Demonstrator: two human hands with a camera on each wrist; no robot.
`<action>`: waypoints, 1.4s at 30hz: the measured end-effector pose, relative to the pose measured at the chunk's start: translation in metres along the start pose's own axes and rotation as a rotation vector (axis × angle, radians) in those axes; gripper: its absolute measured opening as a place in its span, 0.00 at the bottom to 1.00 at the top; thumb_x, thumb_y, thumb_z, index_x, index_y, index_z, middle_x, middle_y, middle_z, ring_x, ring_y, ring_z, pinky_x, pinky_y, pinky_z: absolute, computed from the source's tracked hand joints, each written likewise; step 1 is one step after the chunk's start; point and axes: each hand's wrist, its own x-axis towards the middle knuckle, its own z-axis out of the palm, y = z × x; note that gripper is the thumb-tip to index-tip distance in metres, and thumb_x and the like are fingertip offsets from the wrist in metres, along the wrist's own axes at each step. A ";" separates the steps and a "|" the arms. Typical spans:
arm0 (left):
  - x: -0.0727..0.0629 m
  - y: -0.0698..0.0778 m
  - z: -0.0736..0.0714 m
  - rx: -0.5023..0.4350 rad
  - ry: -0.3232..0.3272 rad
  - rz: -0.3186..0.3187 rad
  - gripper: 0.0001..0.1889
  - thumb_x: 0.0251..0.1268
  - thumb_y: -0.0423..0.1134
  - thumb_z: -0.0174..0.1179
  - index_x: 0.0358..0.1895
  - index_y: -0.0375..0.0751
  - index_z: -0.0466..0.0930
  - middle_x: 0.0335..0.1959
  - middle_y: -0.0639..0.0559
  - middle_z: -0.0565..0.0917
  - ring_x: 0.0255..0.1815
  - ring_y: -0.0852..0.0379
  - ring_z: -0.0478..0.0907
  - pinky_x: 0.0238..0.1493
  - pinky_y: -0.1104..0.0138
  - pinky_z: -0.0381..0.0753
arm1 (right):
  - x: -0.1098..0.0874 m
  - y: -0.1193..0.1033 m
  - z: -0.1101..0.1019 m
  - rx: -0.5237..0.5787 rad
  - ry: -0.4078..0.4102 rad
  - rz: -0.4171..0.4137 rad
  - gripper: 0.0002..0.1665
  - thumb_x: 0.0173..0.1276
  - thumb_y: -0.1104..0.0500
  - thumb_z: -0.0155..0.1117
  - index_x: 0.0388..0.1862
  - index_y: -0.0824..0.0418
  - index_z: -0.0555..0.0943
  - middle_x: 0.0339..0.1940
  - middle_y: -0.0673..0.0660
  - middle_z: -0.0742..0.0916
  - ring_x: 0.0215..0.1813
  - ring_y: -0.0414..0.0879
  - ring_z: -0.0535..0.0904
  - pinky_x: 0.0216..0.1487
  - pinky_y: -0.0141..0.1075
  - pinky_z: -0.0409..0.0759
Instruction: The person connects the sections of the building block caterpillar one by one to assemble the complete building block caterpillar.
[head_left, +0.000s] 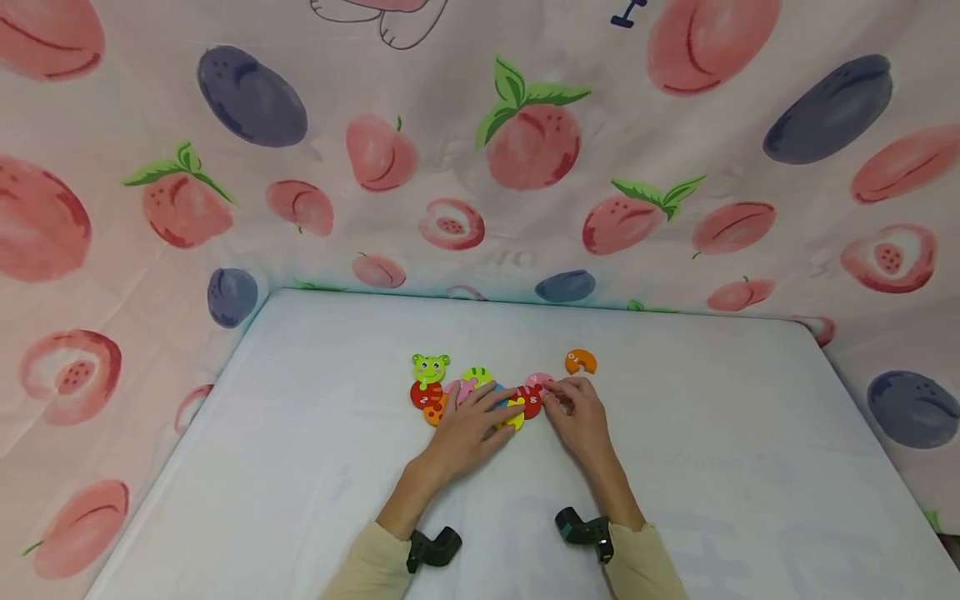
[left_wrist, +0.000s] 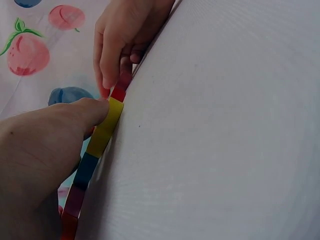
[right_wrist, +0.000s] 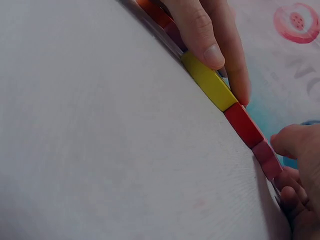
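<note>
A caterpillar jigsaw of colourful numbered pieces lies on the table, its green face piece (head_left: pixel 430 368) at the left above a red piece marked 2 (head_left: pixel 426 396). My left hand (head_left: pixel 465 435) rests over the middle with fingers spread, covering several pieces. In the left wrist view, its thumb touches the edge of a yellow piece (left_wrist: pixel 105 132). At the jigsaw's right end, my right hand (head_left: pixel 583 423) pinches a pink piece (head_left: pixel 537 380) beside a red piece (right_wrist: pixel 244 125). Beyond the right hand lies a loose orange curved piece (head_left: pixel 581 361).
A white cloth covers the table (head_left: pixel 720 450). Behind it and at the sides hangs a fruit-print curtain (head_left: pixel 450 167). Each wrist wears a small black camera, one on the left (head_left: pixel 435 550) and another on the right (head_left: pixel 585 532).
</note>
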 end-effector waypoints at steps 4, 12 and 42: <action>0.000 -0.001 0.001 0.009 -0.005 -0.002 0.22 0.71 0.54 0.53 0.66 0.64 0.72 0.73 0.60 0.68 0.78 0.51 0.56 0.74 0.35 0.42 | 0.000 0.004 0.001 0.040 0.080 0.010 0.15 0.66 0.55 0.65 0.51 0.57 0.84 0.46 0.56 0.81 0.44 0.45 0.78 0.40 0.24 0.75; -0.002 0.000 0.000 0.004 -0.005 -0.005 0.21 0.71 0.53 0.53 0.66 0.63 0.73 0.72 0.60 0.68 0.78 0.51 0.56 0.75 0.36 0.41 | 0.000 0.004 -0.001 0.095 0.138 0.042 0.16 0.67 0.56 0.64 0.52 0.57 0.82 0.48 0.56 0.81 0.46 0.46 0.77 0.41 0.24 0.73; 0.000 0.000 -0.001 0.010 -0.017 -0.004 0.22 0.71 0.54 0.52 0.66 0.64 0.72 0.73 0.59 0.67 0.78 0.50 0.55 0.75 0.36 0.42 | 0.009 0.015 -0.006 -0.268 0.045 -0.055 0.31 0.67 0.59 0.57 0.69 0.64 0.69 0.75 0.71 0.62 0.74 0.69 0.56 0.72 0.67 0.52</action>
